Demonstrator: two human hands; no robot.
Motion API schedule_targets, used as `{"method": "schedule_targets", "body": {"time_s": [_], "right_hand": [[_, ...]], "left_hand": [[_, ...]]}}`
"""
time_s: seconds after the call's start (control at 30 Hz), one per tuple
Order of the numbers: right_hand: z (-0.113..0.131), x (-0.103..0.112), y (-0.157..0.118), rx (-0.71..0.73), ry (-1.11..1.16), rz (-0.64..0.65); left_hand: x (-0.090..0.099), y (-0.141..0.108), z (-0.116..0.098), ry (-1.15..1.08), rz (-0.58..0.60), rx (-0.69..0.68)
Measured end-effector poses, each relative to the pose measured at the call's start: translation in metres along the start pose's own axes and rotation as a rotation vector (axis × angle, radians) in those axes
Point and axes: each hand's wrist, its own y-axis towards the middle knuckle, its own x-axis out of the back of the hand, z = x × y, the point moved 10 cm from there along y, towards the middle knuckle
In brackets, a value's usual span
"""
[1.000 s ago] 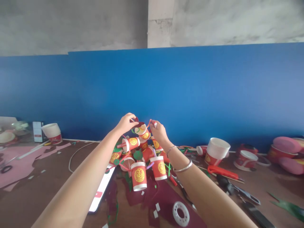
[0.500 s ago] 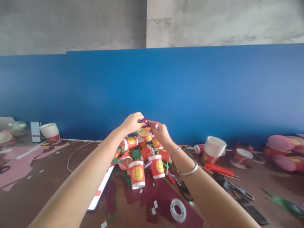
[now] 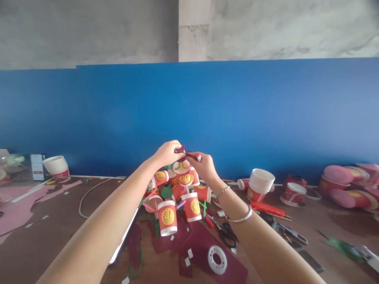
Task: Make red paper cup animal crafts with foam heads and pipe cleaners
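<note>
Both hands are raised in front of the blue panel, close together over a cluster of red paper cups. My left hand [image 3: 171, 152] is closed on one side of a small dark maroon paper piece [image 3: 180, 150]. On its other side, my right hand [image 3: 203, 163] pinches the same piece, and a small red-and-white end of something [image 3: 198, 157] shows between its fingers. Just below the hands, a paper cup [image 3: 181, 167] tilts its open top toward me. Two red cups with yellow emblems, a left one [image 3: 167, 219] and a right one [image 3: 192, 207], stand at the cluster's front.
Maroon sheet scraps [image 3: 204, 240], a white tape ring [image 3: 217, 260] and black-handled scissors [image 3: 227, 234] lie in front. To the right are an orange-red cutter [image 3: 269, 209] and a white-and-red cup [image 3: 260, 184]. Pink paper [image 3: 17, 205] and a phone [image 3: 38, 167] are at left.
The view has shifted slightly to the right. My hands have moved slightly apart, both still gripping the maroon piece, and more of the cup beneath shows.
</note>
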Motion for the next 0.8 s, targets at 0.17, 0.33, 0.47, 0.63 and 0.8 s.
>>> {"method": "schedule_targets", "body": {"time_s": [0.17, 0.33, 0.47, 0.63, 0.8], "right_hand": [[0.005, 0.009, 0.002, 0.057, -0.099, -0.009], [0.01, 0.014, -0.002, 0.103, -0.149, -0.016], [0.011, 0.018, -0.004, 0.103, -0.143, -0.049], [0.01, 0.019, -0.006, 0.077, -0.094, -0.074], [0.001, 0.021, -0.007, 0.035, -0.017, -0.124]], "left_hand": [[-0.004, 0.003, -0.012, -0.021, 0.03, -0.007], [-0.005, 0.006, -0.023, -0.039, 0.055, -0.021], [-0.006, 0.006, -0.027, -0.052, 0.066, -0.016], [-0.008, 0.007, -0.022, -0.063, 0.065, 0.034], [0.007, 0.007, -0.016, -0.047, -0.099, 0.039]]}}
